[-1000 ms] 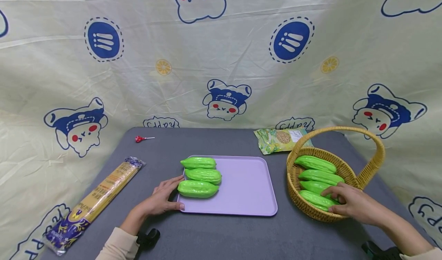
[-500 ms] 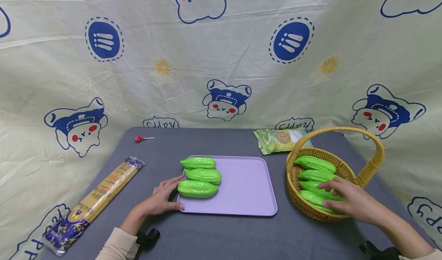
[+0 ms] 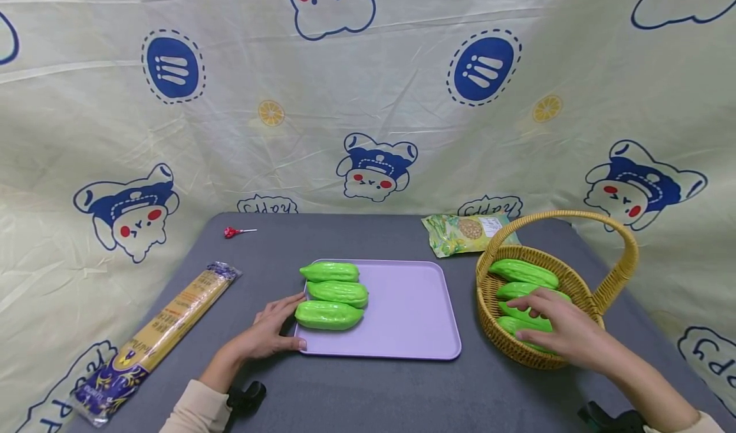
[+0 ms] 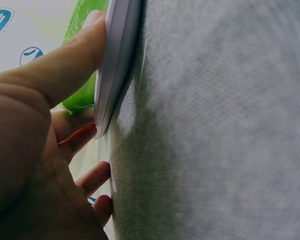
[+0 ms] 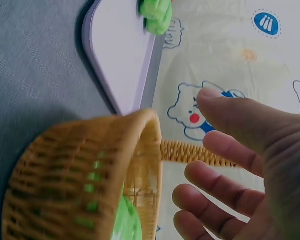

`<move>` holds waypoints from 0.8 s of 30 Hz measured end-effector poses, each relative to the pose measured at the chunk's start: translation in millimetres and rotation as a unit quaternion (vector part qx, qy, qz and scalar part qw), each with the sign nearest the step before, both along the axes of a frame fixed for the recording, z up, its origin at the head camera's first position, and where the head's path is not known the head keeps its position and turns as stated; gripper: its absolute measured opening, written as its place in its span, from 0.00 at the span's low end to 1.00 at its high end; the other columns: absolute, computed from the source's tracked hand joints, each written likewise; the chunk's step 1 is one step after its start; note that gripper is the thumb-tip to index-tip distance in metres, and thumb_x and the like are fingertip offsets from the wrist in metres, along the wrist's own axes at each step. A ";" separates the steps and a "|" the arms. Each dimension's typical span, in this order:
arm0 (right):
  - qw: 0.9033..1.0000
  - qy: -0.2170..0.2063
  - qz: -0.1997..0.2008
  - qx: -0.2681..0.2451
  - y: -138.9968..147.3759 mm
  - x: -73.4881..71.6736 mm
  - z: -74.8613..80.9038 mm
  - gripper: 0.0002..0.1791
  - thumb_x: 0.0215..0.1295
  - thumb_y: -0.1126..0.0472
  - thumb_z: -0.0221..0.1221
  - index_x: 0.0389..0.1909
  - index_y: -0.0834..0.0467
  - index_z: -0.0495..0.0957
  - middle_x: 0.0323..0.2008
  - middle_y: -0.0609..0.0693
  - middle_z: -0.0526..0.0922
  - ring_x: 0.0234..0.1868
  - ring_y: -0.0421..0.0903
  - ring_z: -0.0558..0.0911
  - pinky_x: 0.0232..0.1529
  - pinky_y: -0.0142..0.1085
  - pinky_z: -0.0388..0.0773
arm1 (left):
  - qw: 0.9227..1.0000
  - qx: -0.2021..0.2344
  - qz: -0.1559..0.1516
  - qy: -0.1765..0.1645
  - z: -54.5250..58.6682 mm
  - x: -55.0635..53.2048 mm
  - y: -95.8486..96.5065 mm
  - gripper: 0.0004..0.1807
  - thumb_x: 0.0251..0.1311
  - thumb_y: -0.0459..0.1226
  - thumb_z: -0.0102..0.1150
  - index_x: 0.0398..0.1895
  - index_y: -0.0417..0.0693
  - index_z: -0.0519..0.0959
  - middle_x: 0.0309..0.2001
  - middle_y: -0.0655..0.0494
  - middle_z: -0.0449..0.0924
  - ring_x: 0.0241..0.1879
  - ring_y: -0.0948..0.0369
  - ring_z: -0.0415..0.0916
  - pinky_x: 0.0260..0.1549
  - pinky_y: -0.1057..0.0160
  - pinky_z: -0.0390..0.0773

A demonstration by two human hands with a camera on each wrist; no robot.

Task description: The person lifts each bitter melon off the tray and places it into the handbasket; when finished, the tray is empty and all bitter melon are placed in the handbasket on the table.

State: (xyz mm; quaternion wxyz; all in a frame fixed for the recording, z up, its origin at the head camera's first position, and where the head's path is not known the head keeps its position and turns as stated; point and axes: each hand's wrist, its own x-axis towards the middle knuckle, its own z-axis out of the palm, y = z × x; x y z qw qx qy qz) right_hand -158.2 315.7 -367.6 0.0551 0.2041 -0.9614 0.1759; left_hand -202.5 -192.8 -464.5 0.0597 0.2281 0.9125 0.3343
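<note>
My left hand (image 3: 270,331) rests at the left edge of a lilac tray (image 3: 411,308), its thumb (image 4: 85,47) against the rim near the front corner and its other fingers spread along the side. Three glossy green ridged gourds (image 3: 329,315) lie in a column on the tray's left part. On the right, my right hand (image 3: 560,327) hovers over a wicker basket (image 3: 489,321) with loosely bent fingers and nothing between them. Several similar green gourds (image 3: 523,271) lie in the basket, some partly hidden behind that hand. The right wrist view shows the hand beside the basket's rim (image 5: 135,130).
A long pack of noodles (image 3: 155,331) lies slantwise at the left. Near the back left is a small red-handled tool (image 3: 232,232) with a thin metal shaft. A green and yellow food bag (image 3: 460,235) lies behind the basket, whose tall arched handle (image 3: 627,254) rises at the right.
My right hand has come up off the gourds at the basket's front and moved left a little, its fingers opening out. The left hand and the tray stay in place.
</note>
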 end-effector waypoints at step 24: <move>0.993 0.044 0.095 -0.048 -88.4 -19.1 -22.9 0.22 0.49 0.55 0.70 0.48 0.48 0.79 0.39 0.38 0.76 0.39 0.37 0.74 0.38 0.32 0.73 | 1.000 0.005 -0.002 0.000 -0.8 -0.8 -1.0 0.47 0.48 0.50 0.68 0.70 0.42 0.60 0.71 0.44 0.56 0.64 0.42 0.54 0.53 0.41 0.55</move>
